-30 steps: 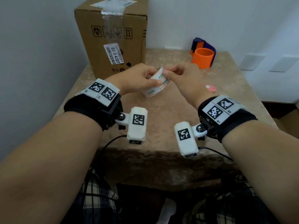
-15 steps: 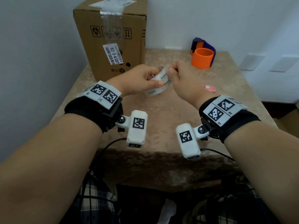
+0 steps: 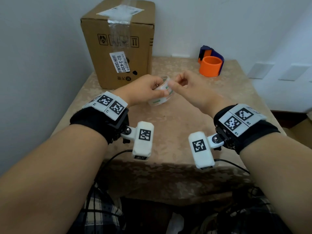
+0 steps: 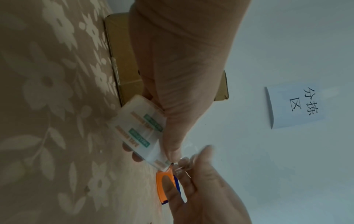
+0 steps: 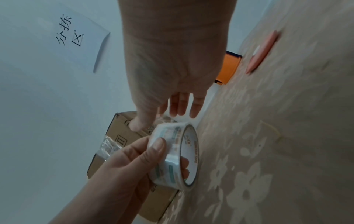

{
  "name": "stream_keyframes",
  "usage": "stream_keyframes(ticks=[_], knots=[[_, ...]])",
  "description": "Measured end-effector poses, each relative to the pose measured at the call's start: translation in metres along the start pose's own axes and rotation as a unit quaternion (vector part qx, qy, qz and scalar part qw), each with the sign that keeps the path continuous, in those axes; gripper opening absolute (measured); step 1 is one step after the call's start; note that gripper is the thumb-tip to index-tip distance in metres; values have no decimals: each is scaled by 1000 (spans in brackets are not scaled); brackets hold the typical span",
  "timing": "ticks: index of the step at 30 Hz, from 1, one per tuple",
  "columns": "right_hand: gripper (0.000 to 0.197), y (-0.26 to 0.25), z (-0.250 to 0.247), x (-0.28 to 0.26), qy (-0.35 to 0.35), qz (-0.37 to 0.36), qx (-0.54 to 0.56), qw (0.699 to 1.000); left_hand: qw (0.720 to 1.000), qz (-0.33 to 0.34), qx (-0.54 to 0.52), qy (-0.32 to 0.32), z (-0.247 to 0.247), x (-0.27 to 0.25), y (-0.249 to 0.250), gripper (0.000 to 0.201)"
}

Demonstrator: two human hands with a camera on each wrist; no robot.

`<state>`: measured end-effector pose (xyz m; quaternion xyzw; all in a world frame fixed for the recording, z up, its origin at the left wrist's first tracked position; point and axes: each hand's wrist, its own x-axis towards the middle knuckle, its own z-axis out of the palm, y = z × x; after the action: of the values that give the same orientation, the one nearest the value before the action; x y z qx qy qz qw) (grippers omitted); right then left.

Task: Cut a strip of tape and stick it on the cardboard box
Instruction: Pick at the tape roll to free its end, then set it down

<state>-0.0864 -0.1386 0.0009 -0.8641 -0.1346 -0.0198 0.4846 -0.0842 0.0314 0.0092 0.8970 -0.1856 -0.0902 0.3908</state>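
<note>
The roll of clear tape (image 3: 161, 93) was held above the table (image 3: 177, 119), in front of the cardboard box (image 3: 118, 48) and not touching it. The left hand (image 3: 143, 91) gripped the roll, thumb pressed across the outer winding and fingers curled under through the core, as the right wrist view showed. The right hand (image 3: 189, 88) sat just beside the roll, thumb and forefinger pinched together at its upper edge; in the left wrist view a short flap of clear tape (image 4: 182, 164) appeared between those fingertips, though it was blurred and the join to the roll could not be made out. The other right fingers were loosely curled. The box stood upright at the far left of the table against the wall, with clear tape already over its top seam and a white label on its near face. An orange and blue tape dispenser (image 3: 211, 65) stood at the far right, well apart from the hands. A small pink cutter (image 5: 262, 51) lay on the table, seen only from the right wrist. A paper note (image 4: 295, 106) hung on the wall.
</note>
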Motion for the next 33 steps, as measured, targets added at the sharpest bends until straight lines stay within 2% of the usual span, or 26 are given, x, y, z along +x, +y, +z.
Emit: stream_keyframes(ticks=[5, 7, 9, 14, 17, 20, 22, 27, 30, 33], knots=[[11, 1, -2, 7, 100, -4, -5, 995, 1000, -18, -4, 1, -2, 0, 5, 19], [23, 2, -5, 8, 117, 3, 8, 993, 1000, -9, 23, 10, -2, 0, 7, 17], [28, 3, -8, 10, 114, 5, -19, 993, 999, 1, 41, 15, -2, 1, 7, 14], [2, -1, -11, 13, 101, -22, -89, 991, 998, 9, 49, 26, 0, 1, 7, 12], [11, 1, -12, 13, 91, -37, -120, 988, 998, 14, 55, 20, 1, 2, 7, 12], [10, 6, -16, 12, 67, -51, -126, 988, 999, 31, 43, 11, 0, 2, 8, 15], [8, 8, -20, 11, 59, -63, -117, 989, 999, 34, 14, 3, -1, 2, 7, 12], [9, 6, -22, 7, 56, -72, -25, 995, 988, 46, -147, -3, -5, -1, 2, 9], [24, 4, -20, 7, 75, -71, -10, 995, 988, 41, -150, 0, -9, -2, 3, 13], [27, 2, -19, 7, 78, -58, 3, 995, 990, 32, -138, 10, -10, -3, 3, 20]])
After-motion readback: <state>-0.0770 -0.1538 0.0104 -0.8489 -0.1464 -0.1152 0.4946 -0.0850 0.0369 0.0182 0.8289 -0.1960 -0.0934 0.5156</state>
